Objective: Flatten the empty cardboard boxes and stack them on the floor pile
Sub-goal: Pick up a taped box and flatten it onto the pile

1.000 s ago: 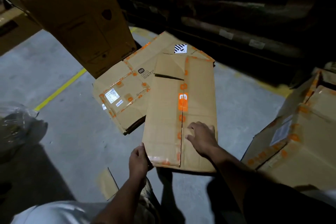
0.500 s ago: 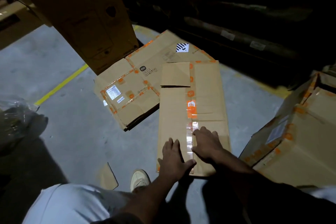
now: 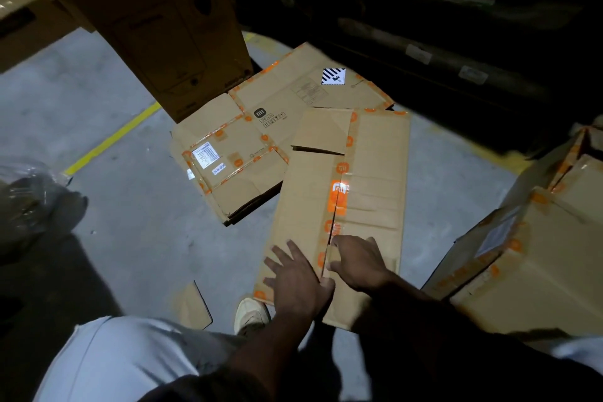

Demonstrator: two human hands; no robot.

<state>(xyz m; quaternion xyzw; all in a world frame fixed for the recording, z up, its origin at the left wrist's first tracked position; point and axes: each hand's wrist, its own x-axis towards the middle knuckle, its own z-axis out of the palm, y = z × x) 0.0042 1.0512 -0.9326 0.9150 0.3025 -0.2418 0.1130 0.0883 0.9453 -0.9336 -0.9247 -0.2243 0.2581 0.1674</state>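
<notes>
Cardboard flattened under left hand (image 3: 295, 277) and right hand (image 3: 357, 263), fingers spread flat on taped box (image 3: 368, 179), floor pile (image 3: 235, 166) beside, unflattened box (image 3: 528, 248) waiting.

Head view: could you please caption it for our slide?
Both hands, left hand and right hand, press a flattened box beside the floor pile.

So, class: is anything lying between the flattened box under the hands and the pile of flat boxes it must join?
Nothing visible. The flattened box already overlaps the pile at its far end, with both hands pressing its near end.
</notes>
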